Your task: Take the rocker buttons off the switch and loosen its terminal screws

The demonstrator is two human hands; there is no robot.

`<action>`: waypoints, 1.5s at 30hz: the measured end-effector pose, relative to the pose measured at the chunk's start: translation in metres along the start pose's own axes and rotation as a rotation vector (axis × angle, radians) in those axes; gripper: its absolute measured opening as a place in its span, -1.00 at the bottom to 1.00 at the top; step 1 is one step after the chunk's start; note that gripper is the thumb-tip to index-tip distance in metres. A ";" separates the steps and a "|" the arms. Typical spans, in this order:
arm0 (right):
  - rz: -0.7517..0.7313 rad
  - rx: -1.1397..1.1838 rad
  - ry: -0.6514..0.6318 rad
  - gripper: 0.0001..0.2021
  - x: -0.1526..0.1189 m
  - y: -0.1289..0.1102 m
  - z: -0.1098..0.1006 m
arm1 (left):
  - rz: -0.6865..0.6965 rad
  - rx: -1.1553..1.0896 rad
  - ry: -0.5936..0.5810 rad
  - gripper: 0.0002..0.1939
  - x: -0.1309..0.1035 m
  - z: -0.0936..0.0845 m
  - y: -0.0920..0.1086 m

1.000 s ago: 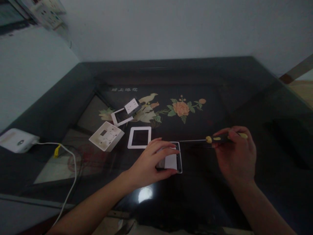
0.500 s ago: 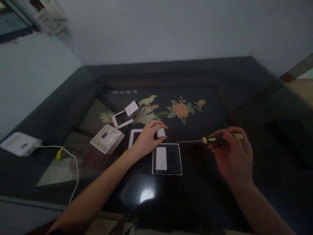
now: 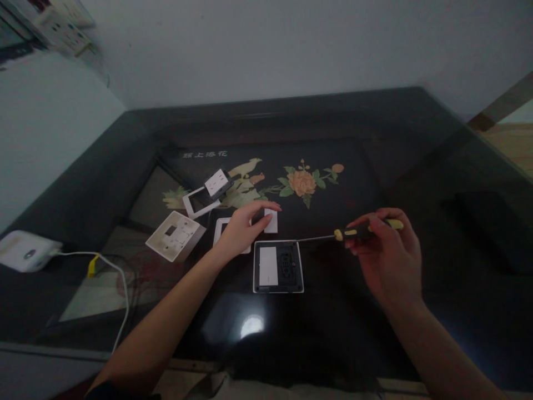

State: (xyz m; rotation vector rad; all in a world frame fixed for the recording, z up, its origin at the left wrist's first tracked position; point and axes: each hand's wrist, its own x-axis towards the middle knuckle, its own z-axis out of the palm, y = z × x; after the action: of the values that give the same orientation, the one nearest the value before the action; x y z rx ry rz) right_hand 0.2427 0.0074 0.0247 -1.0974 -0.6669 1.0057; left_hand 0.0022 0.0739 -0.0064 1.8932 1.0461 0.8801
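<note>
Yellow-and-black screwdriver (image 3: 350,232), white-rimmed switch (image 3: 280,266) flat, white rocker (image 3: 272,225) just beyond

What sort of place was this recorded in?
Probably a room in a home, judging by the glossy dark table, its decorative flower-and-bird picture, and the plain wall behind; an office is possible.

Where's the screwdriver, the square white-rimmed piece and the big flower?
Screwdriver (image 3: 338,235): head view, yellow handle collar.
Square white-rimmed piece (image 3: 273,266): head view, white panel.
Big flower (image 3: 302,183): head view, petals.

Two hands (image 3: 244,229) (image 3: 387,253), one screwdriver (image 3: 340,235), two loose frames (image 3: 204,212) (image 3: 217,231), one open box (image 3: 175,242)
</note>
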 end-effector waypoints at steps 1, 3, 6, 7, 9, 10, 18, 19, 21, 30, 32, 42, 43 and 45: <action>-0.008 0.003 -0.002 -0.81 0.000 0.000 -0.001 | -0.009 -0.045 -0.015 -0.80 -0.001 0.001 0.005; -0.023 0.012 -0.010 -0.82 0.001 -0.001 -0.002 | -0.023 -0.130 -0.061 -0.81 -0.005 0.005 0.013; -0.029 0.012 -0.018 -0.82 0.002 -0.002 -0.002 | -0.029 -0.228 -0.144 -0.80 -0.008 0.011 0.021; -0.029 0.011 -0.020 -0.83 0.002 -0.002 -0.002 | -0.029 -0.245 -0.173 -0.79 -0.009 0.013 0.022; -0.034 0.014 -0.027 -0.84 0.002 -0.003 -0.002 | -0.025 -0.251 -0.229 -0.78 -0.010 0.015 0.022; -0.035 0.017 -0.030 -0.85 0.002 -0.003 -0.002 | -0.023 -0.238 -0.257 -0.78 -0.010 0.015 0.022; -0.022 0.013 -0.053 -0.84 0.003 -0.004 -0.001 | 0.063 -0.015 -0.448 -0.69 -0.010 0.016 0.023; -0.022 0.007 -0.058 -0.84 0.003 -0.004 -0.001 | 0.075 0.014 -0.466 -0.69 -0.010 0.017 0.023; -0.022 0.002 -0.055 -0.85 0.002 -0.004 -0.001 | 0.089 0.069 -0.475 -0.69 -0.010 0.019 0.025; -0.033 -0.015 -0.055 -0.82 0.002 -0.004 -0.002 | -0.095 0.179 -0.218 -0.72 -0.034 0.022 0.032; -0.022 -0.025 -0.067 -0.82 0.002 -0.004 -0.002 | -0.160 0.159 -0.172 -0.72 -0.044 0.021 0.034; -0.014 -0.064 -0.076 -0.86 0.004 0.000 -0.002 | -0.207 0.202 -0.309 -0.28 -0.095 -0.002 0.039; -0.011 -0.067 -0.074 -0.86 0.004 0.000 -0.002 | -0.174 0.238 -0.349 -0.18 -0.095 -0.005 0.036; -0.004 -0.071 -0.067 -0.86 0.005 0.001 -0.002 | -0.102 0.280 -0.397 -0.03 -0.094 -0.009 0.029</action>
State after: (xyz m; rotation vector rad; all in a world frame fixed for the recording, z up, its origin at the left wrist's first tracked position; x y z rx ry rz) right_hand 0.2456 0.0113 0.0226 -1.1278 -0.7635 1.0255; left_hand -0.0346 -0.0173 0.0048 2.1098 1.0436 0.2884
